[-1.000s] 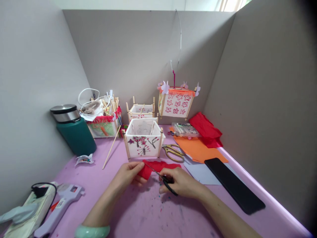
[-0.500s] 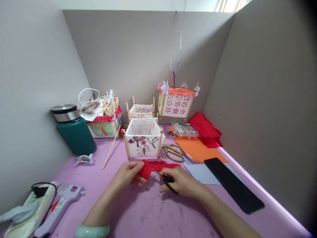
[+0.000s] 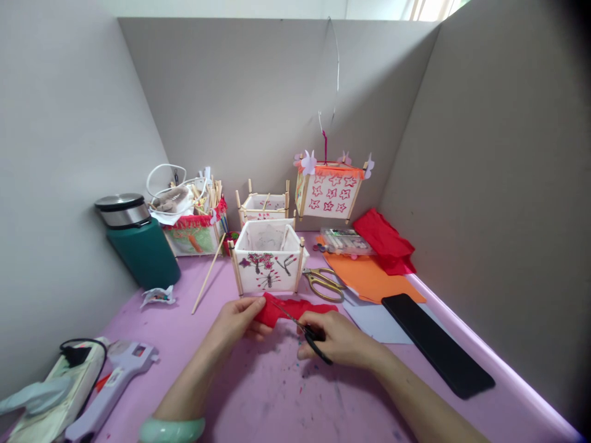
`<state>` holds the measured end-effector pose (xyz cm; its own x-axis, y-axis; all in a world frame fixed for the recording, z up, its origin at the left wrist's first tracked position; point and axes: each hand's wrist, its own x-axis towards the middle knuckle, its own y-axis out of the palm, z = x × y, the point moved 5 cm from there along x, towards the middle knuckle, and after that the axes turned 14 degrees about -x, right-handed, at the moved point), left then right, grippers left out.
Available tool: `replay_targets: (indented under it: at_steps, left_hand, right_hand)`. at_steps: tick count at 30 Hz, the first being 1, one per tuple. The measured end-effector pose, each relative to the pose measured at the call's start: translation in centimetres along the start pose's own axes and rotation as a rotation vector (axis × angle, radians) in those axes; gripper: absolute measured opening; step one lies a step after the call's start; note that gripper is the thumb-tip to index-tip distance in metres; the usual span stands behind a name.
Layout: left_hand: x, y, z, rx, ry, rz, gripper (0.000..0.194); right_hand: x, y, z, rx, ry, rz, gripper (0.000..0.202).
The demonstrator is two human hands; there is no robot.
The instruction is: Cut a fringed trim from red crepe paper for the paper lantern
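1. Left hand [image 3: 244, 317]: thumb and fingers pinch the left end of a red crepe-paper strip [image 3: 305, 307]. A pale green bangle [image 3: 173, 429] circles the wrist.
2. Right hand [image 3: 332, 338]: fingers are wrapped around the handles of black-handled scissors [image 3: 318, 351]; the blades point toward the left hand and lie across the strip. Blade gap too fine to tell.
3. Strip position: just in front of the flower-painted white lantern [image 3: 268, 274], which is the landmark for all entries below.
4. Right of the lantern, near: gold-handled scissors [image 3: 325, 288]. Further right: orange paper [image 3: 373, 280], a pale sheet [image 3: 378, 323] and a flat black slab [image 3: 436, 344].
5. Behind and right of the lantern: a star-patterned lantern [image 3: 330, 194] hanging from a wire [image 3: 338, 67]; below it, a clear plastic case [image 3: 346, 241] beside crumpled red paper [image 3: 385, 243].
6. Directly behind the lantern: a second white lantern [image 3: 264, 215].
7. Left of the lantern: a slim wooden stick [image 3: 207, 277], then a teal flask [image 3: 143, 252]. Front-left, well apart: a lilac glue gun [image 3: 111, 387].
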<state>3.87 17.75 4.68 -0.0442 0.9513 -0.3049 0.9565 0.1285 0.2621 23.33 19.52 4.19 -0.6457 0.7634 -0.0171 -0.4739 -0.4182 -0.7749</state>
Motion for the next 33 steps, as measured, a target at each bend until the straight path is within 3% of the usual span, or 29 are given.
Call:
replay_targets:
  at_steps: [8, 15, 33]
  left_hand:
    - [0.2, -0.42, -0.43, -0.032, 0.026, -0.071, 0.04]
    - [0.01, 0.1, -0.1, -0.025, 0.005, -0.01, 0.044]
    - [0.22, 0.26, 0.2, -0.019, 0.009, -0.034, 0.034]
  right_hand:
    - [-0.05, 0.1, -0.09, -0.005, -0.007, 0.059, 0.033]
    - [-0.08, 0.06, 0.14, -0.016, 0.0, 0.029, 0.031]
    - [0.06, 0.17, 0.17, 0.038, -0.008, 0.013, 0.026]
